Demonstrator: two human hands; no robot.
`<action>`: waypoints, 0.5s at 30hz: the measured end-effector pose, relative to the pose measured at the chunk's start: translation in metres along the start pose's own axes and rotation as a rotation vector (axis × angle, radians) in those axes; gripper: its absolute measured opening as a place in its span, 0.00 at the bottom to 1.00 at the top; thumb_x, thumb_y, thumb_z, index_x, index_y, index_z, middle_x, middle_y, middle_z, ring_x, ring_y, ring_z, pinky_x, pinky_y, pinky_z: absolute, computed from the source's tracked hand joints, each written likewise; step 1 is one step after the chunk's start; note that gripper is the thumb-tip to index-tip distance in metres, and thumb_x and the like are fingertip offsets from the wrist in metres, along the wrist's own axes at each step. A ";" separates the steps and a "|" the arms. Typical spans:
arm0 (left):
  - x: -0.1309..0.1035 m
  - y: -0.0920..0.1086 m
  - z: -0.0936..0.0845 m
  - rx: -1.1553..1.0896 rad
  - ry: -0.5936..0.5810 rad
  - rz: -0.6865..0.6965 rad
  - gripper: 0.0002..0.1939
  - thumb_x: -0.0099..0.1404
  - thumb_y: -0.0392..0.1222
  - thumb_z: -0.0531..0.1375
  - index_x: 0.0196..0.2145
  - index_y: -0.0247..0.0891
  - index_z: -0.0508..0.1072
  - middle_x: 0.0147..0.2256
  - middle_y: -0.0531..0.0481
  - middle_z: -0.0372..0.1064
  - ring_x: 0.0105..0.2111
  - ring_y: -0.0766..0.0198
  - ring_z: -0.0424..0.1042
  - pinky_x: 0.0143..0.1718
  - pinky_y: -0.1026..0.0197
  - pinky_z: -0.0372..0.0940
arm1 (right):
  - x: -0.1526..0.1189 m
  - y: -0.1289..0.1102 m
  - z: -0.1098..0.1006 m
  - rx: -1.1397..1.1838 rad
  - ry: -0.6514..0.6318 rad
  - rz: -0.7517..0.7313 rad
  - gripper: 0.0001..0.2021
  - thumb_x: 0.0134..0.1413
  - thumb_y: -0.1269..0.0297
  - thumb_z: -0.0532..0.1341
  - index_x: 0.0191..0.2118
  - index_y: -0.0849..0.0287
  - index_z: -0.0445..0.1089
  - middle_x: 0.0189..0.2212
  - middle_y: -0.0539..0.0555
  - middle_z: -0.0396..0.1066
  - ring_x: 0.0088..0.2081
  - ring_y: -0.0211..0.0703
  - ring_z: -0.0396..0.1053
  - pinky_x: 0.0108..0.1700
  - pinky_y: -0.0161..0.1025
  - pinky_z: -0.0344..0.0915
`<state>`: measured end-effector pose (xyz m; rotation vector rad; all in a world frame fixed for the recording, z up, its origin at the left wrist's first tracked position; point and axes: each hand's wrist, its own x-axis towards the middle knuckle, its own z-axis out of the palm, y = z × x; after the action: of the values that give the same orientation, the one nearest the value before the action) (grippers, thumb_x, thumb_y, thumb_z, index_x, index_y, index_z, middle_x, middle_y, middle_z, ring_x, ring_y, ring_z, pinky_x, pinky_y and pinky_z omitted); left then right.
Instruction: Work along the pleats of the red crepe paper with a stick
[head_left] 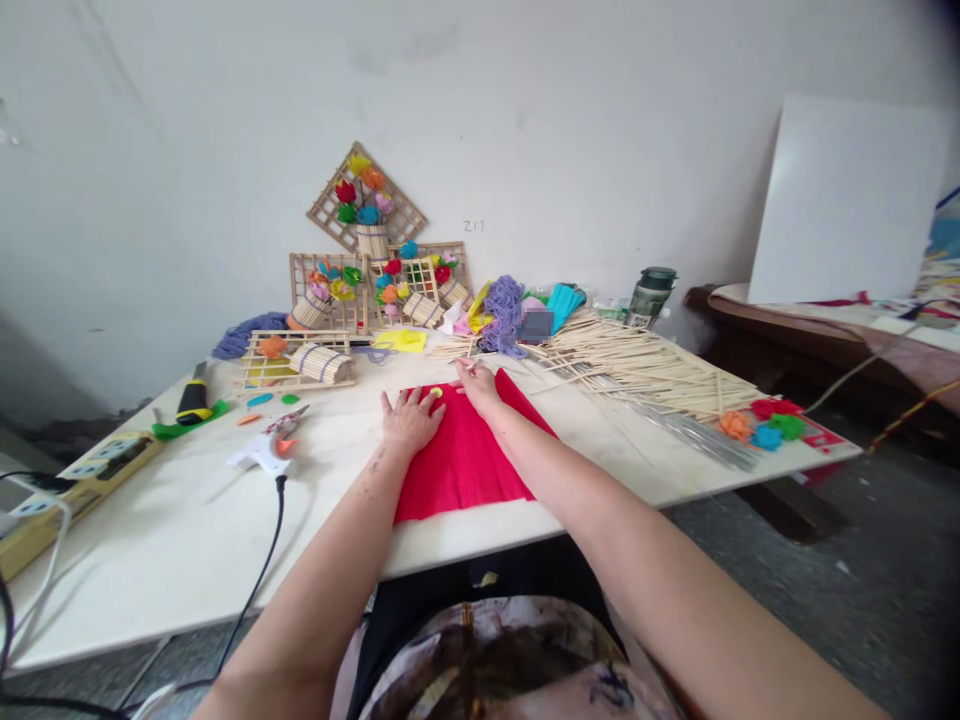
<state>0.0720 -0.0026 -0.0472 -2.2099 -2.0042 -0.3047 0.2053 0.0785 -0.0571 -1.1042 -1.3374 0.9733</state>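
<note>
A sheet of red crepe paper [461, 465] lies on the table in front of me. My left hand [412, 418] rests flat on its upper left part, fingers spread. Beside those fingertips a small yellow disc [436, 392] sits near the paper's far edge. At that far edge, my right hand [478, 386] has its fingers pinched together around something small and slim that I cannot make out. The paper's right part passes under my right forearm, which hides some of it.
Left of the paper lie a white glue gun [266, 452] with a black cord, a utility knife [195, 398] and a power strip [82, 485]. Bamboo sticks [637, 355] cover the right side. Purple yarn [504, 312] and stick lattices with paper flowers [367, 215] stand behind.
</note>
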 end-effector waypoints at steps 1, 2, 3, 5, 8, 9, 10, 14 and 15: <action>0.000 0.000 0.000 -0.002 -0.012 -0.006 0.26 0.63 0.57 0.39 0.54 0.51 0.60 0.58 0.49 0.54 0.57 0.50 0.51 0.55 0.32 0.32 | 0.001 0.002 -0.003 -0.060 -0.015 -0.026 0.15 0.55 0.61 0.53 0.47 0.57 0.66 0.37 0.52 0.72 0.29 0.35 0.72 0.28 0.29 0.68; 0.000 0.000 0.000 -0.004 -0.022 -0.011 0.26 0.63 0.57 0.39 0.55 0.52 0.60 0.58 0.50 0.54 0.57 0.50 0.50 0.55 0.32 0.32 | 0.003 0.003 -0.005 -0.112 -0.028 -0.048 0.15 0.56 0.60 0.53 0.47 0.57 0.66 0.37 0.52 0.72 0.29 0.35 0.72 0.30 0.30 0.68; 0.000 0.000 0.000 -0.003 -0.027 -0.015 0.26 0.63 0.57 0.39 0.55 0.52 0.59 0.58 0.50 0.54 0.57 0.50 0.50 0.55 0.33 0.32 | 0.003 0.003 -0.007 -0.155 -0.041 -0.068 0.15 0.56 0.60 0.52 0.47 0.56 0.66 0.37 0.52 0.73 0.30 0.35 0.72 0.31 0.31 0.68; 0.000 0.000 0.001 0.003 -0.029 -0.018 0.27 0.63 0.57 0.38 0.55 0.52 0.59 0.58 0.50 0.54 0.57 0.51 0.50 0.55 0.33 0.32 | 0.003 0.003 -0.010 -0.212 -0.070 -0.109 0.14 0.56 0.61 0.52 0.47 0.55 0.67 0.40 0.51 0.72 0.30 0.35 0.72 0.34 0.32 0.68; 0.000 0.000 0.002 0.018 -0.016 -0.012 0.27 0.63 0.57 0.38 0.55 0.52 0.59 0.58 0.50 0.54 0.57 0.51 0.50 0.55 0.34 0.32 | -0.001 0.001 -0.011 -0.291 -0.111 -0.185 0.14 0.57 0.62 0.51 0.47 0.54 0.67 0.45 0.50 0.70 0.33 0.34 0.72 0.38 0.33 0.67; -0.001 0.000 0.001 0.022 -0.012 -0.009 0.27 0.63 0.58 0.38 0.55 0.52 0.58 0.58 0.50 0.54 0.57 0.52 0.50 0.56 0.35 0.32 | -0.003 -0.001 -0.012 -0.328 -0.117 -0.221 0.13 0.56 0.63 0.51 0.46 0.54 0.67 0.45 0.50 0.69 0.36 0.35 0.71 0.41 0.34 0.66; -0.001 0.001 0.001 0.026 -0.010 -0.006 0.27 0.63 0.58 0.38 0.55 0.51 0.59 0.58 0.50 0.54 0.57 0.52 0.50 0.56 0.36 0.32 | -0.005 -0.003 -0.012 -0.367 -0.117 -0.257 0.13 0.56 0.64 0.52 0.44 0.54 0.68 0.45 0.50 0.69 0.40 0.36 0.70 0.45 0.35 0.64; -0.002 0.002 -0.003 0.037 -0.020 0.007 0.32 0.60 0.64 0.38 0.56 0.51 0.59 0.57 0.49 0.55 0.57 0.51 0.51 0.57 0.39 0.33 | -0.005 -0.016 -0.012 -0.433 -0.134 -0.221 0.09 0.54 0.64 0.55 0.37 0.55 0.71 0.40 0.50 0.72 0.46 0.40 0.66 0.49 0.37 0.60; -0.003 0.002 -0.004 0.039 -0.024 0.009 0.33 0.59 0.66 0.38 0.56 0.50 0.59 0.57 0.49 0.54 0.56 0.51 0.51 0.57 0.39 0.33 | -0.003 -0.021 -0.010 -0.421 -0.140 -0.143 0.08 0.54 0.63 0.55 0.37 0.55 0.70 0.37 0.51 0.73 0.44 0.41 0.67 0.47 0.37 0.61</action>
<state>0.0736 -0.0064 -0.0441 -2.2090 -1.9944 -0.2368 0.2135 0.0704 -0.0363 -1.2474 -1.7640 0.6890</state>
